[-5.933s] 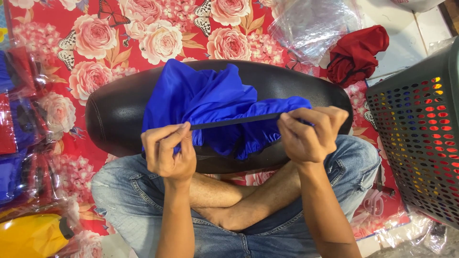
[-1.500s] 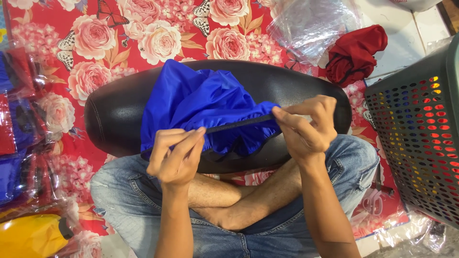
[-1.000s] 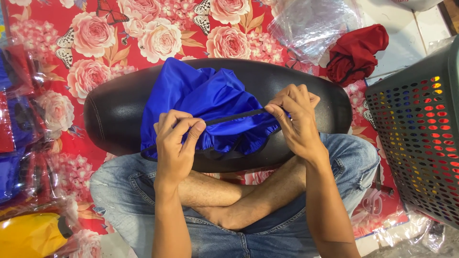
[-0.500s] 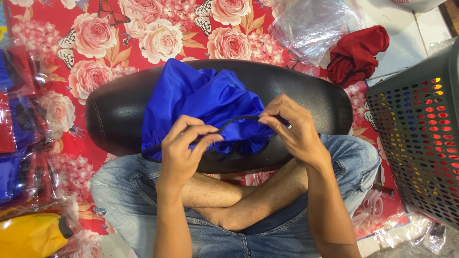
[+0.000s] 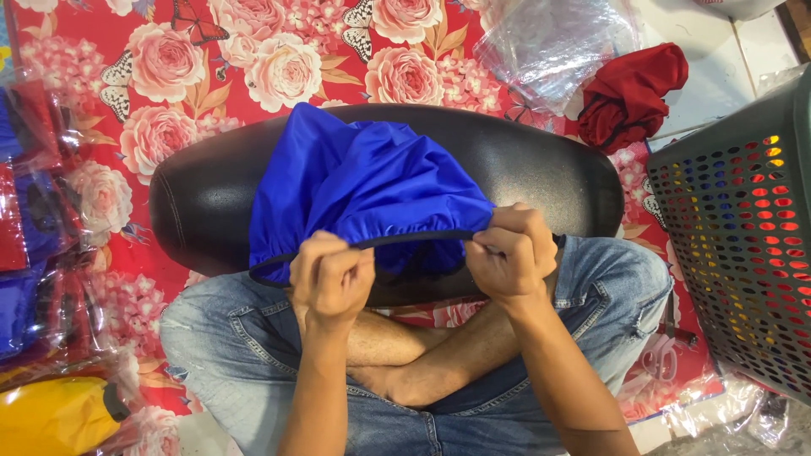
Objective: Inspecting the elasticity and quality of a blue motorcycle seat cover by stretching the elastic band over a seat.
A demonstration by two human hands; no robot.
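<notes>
A black padded seat lies across my lap on a red floral mat. A bright blue fabric cover with a dark elastic hem is bunched over the seat's middle. My left hand pinches the hem at the near edge, fingers curled tight. My right hand grips the same hem further right, so the edge stretches between the two hands. The seat's left end and right end stay bare.
A grey perforated basket stands at the right. A red cloth bundle and clear plastic bags lie beyond the seat. Packaged blue and red covers and a yellow item sit at the left.
Both hands have worked along the elastic hem, moving closer together and then spreading a little, gathering the blue cover more tightly over the seat's middle.
</notes>
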